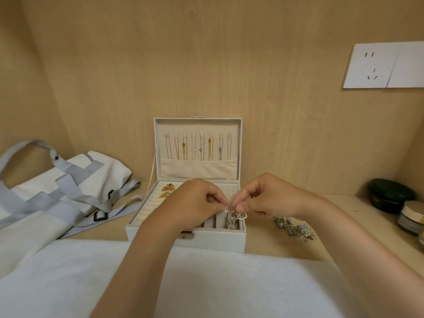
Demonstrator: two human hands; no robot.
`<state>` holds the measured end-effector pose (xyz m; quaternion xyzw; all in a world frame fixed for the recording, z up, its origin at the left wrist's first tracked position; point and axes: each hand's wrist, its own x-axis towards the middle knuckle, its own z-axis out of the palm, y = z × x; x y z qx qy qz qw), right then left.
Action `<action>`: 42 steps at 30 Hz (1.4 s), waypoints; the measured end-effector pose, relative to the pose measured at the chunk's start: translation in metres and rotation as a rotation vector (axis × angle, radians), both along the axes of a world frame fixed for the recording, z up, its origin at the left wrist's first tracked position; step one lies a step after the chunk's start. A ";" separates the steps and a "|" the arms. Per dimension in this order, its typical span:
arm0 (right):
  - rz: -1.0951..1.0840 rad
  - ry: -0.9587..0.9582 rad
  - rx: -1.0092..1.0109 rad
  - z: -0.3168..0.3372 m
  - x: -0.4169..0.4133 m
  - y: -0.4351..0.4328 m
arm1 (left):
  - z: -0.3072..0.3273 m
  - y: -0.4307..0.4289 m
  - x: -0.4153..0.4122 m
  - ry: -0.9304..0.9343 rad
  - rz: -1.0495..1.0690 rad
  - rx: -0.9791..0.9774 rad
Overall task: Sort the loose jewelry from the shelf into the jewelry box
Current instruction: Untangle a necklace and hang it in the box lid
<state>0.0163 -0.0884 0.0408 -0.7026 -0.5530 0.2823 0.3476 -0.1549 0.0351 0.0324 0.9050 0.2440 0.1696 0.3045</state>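
left hand (195, 203) + right hand (266, 198) both pinch one silver heart piece (239, 216); it hangs down, long axis roughly vertical, over the front-right compartments of one open jewelry box (206, 242). One loose jewelry pile (296, 228) on the shelf right of the box; two gold pieces (168, 188) inside

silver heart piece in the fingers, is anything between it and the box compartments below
Nothing visible does. The left hand and right hand pinch the silver heart piece just above the front right compartments of the jewelry box, whose lid stands open. One compartment under it already holds a silver item.
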 end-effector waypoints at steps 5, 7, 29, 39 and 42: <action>-0.037 -0.166 0.016 -0.004 -0.005 0.007 | 0.000 0.003 -0.003 0.098 -0.012 0.057; -0.055 -0.229 0.035 -0.007 -0.008 0.009 | -0.001 0.000 -0.002 0.120 -0.035 0.073; -0.136 -0.440 0.128 -0.006 -0.012 0.023 | -0.017 0.035 -0.005 -0.047 0.154 0.355; -0.068 -0.453 -0.026 -0.002 -0.008 0.066 | -0.020 0.046 -0.009 -0.169 0.143 0.290; -0.088 -0.342 0.091 0.006 -0.006 0.072 | -0.021 0.052 -0.009 -0.266 0.154 0.137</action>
